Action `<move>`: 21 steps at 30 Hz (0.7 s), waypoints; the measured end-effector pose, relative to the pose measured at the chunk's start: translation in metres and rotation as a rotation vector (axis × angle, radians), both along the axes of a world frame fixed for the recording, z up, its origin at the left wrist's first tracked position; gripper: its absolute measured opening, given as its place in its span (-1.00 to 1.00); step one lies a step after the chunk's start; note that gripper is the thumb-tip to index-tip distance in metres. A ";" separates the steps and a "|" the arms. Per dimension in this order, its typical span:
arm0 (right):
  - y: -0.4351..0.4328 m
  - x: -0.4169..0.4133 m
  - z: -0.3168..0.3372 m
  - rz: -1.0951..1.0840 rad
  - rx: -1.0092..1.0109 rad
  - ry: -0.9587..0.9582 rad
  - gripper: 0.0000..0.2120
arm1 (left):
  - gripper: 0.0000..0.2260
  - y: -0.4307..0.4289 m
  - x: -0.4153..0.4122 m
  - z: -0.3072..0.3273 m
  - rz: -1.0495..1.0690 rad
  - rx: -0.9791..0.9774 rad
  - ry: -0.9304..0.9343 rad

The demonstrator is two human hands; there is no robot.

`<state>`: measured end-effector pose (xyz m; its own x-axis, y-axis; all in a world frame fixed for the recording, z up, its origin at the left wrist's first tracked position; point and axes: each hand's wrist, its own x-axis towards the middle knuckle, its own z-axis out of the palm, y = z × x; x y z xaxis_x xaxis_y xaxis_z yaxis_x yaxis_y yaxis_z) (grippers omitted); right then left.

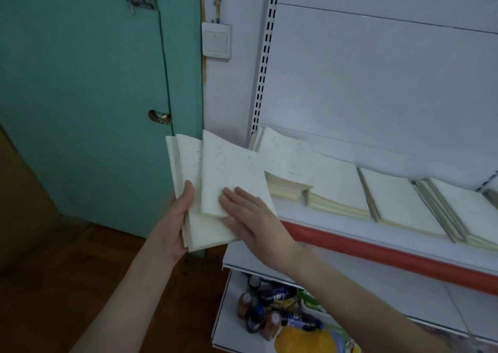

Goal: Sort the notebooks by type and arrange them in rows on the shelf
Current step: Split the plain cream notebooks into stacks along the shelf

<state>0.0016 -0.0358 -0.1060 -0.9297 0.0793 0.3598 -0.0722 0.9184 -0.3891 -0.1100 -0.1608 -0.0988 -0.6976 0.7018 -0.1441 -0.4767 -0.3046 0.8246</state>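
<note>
My left hand (180, 212) grips a fanned stack of pale notebooks (194, 169) from its left edge, held in the air just left of the shelf. On top lies one notebook (231, 169), and my right hand (253, 218) rests flat on its lower right corner with fingers straight. The white shelf (336, 234) has a red front strip and carries several piles of similar cream notebooks (336, 188) in a row running to the right, the leftmost pile (285, 164) sitting beside the held stack.
A green door (94, 96) with a latch stands at the left, over a brown floor. A wall switch (217, 40) is beside the slotted shelf upright. A lower shelf (229, 312) holds several bottles and coloured packets.
</note>
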 end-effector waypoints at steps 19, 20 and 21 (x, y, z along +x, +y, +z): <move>0.154 0.241 0.049 -0.800 -0.686 0.201 -0.74 | -0.57 0.159 0.196 0.002 -0.319 0.087 0.012; 0.162 0.261 0.049 -0.787 -0.762 0.199 -0.77 | -0.50 0.172 0.215 0.000 -0.367 0.086 0.011; 0.170 0.280 0.047 -0.773 -0.849 0.199 -0.77 | -0.51 0.183 0.233 0.000 -0.395 0.076 0.006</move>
